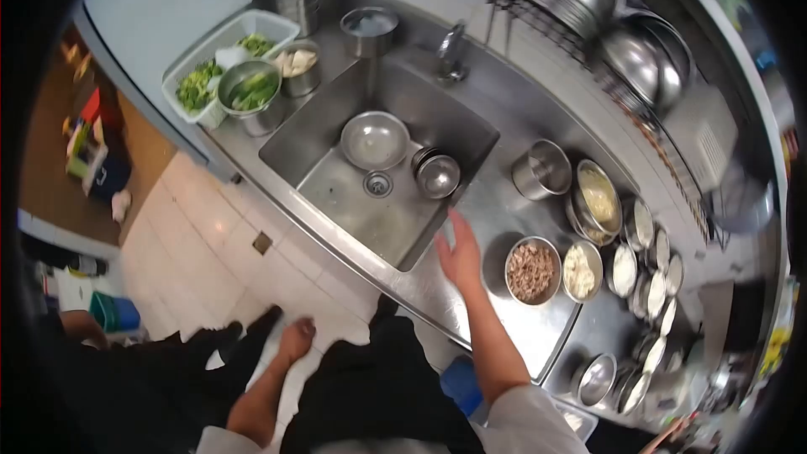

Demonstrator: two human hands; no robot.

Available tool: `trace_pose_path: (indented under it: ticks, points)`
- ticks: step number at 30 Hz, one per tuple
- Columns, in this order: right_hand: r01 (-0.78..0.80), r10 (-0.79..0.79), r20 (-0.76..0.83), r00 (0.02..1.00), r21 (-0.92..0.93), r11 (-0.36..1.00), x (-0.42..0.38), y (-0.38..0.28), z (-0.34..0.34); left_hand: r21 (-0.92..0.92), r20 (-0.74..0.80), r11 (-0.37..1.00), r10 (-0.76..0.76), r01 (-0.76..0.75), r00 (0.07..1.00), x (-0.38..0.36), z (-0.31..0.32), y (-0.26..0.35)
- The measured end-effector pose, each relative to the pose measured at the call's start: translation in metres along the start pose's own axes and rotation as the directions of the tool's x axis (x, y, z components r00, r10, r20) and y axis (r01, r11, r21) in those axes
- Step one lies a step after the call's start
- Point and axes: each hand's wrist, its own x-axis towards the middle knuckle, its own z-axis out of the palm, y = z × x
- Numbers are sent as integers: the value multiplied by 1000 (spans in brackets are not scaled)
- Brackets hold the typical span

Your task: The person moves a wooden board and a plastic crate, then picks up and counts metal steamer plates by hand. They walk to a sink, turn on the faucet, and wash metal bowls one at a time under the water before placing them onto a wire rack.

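My right hand [458,254] reaches over the right rim of the steel sink [395,244], its fingers apart and nothing in them. Inside the sink lie a wide metal bowl [375,141] and a small stack of metal bowls [438,176], just beyond my fingertips. To the right of this hand stand a metal bowl of chopped brown meat [532,271] and a bowl of pale white pieces [581,272]. Low by my side, over the tiled floor, hangs my left hand [298,338], its fingers curled with nothing visible in them.
A faucet [452,55] rises behind the sink. At the left end are a plastic tub of greens [181,76] and several metal pots. More filled bowls [624,269] line the right counter. Stacked bowls [639,67] sit on a wall rack. Another person's arm [84,326] shows at left.
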Motion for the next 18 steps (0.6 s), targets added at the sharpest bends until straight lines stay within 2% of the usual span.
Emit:
trace_pose_path:
  ticks: [1, 2, 3, 4, 6, 8, 10, 11, 12, 13, 14, 15, 17, 18]
  points:
    - [47, -47, -12, 999, 20, 999, 33, 8, 6, -62, -69, 998, -14, 10, 997, 15, -24, 21]
    - [101, -100, -28, 995, 42, 994, 71, 17, 12, -255, -145, 966, -84, 45, 986, 25, -49, 52]
    - [129, -128, -44, 991, 32, 991, 109, 24, 16, -303, -254, 952, -44, -37, 966, 42, -53, 52]
    - [152, -150, -62, 987, 20, 988, 139, 31, 19, -341, -236, 940, -99, 13, 967, 51, -79, 79]
    - [29, -29, 19, 999, -15, 999, 198, 34, 17, -434, -295, 901, -157, 14, 943, 73, -99, 103]
    - [-60, 71, 74, 995, -142, 988, 254, 48, 26, -488, -299, 873, -189, 20, 935, 97, -108, 115]
    - [-86, 104, 72, 992, -227, 970, 301, 67, 38, -525, -426, 832, -74, -180, 902, 120, -111, 121]
    - [-121, 144, 58, 988, -299, 947, 322, 83, 48, -537, -420, 827, -90, -167, 903, 131, -116, 124]
    - [-118, 148, 75, 986, -307, 944, 346, 118, 61, -470, -404, 862, -19, -190, 915, 142, -123, 128]
    - [60, -56, 21, 998, -480, 875, 371, 165, 75, -401, -380, 889, 57, -220, 923, 154, -128, 129]
    - [207, -264, 7, 964, -641, 739, 387, 191, 86, -388, -375, 880, 122, -275, 919, 170, -129, 125]
    - [204, -255, 17, 967, -650, 732, 393, 178, 88, -400, -362, 876, 120, -270, 925, 188, -137, 123]
    - [9, -45, -93, 995, -359, 933, 398, 126, 73, -229, -333, 856, 378, -463, 864, 215, -151, 122]
    - [-1, -28, -71, 997, -375, 927, 405, 112, 69, -244, -313, 841, 403, -483, 860, 228, -159, 121]
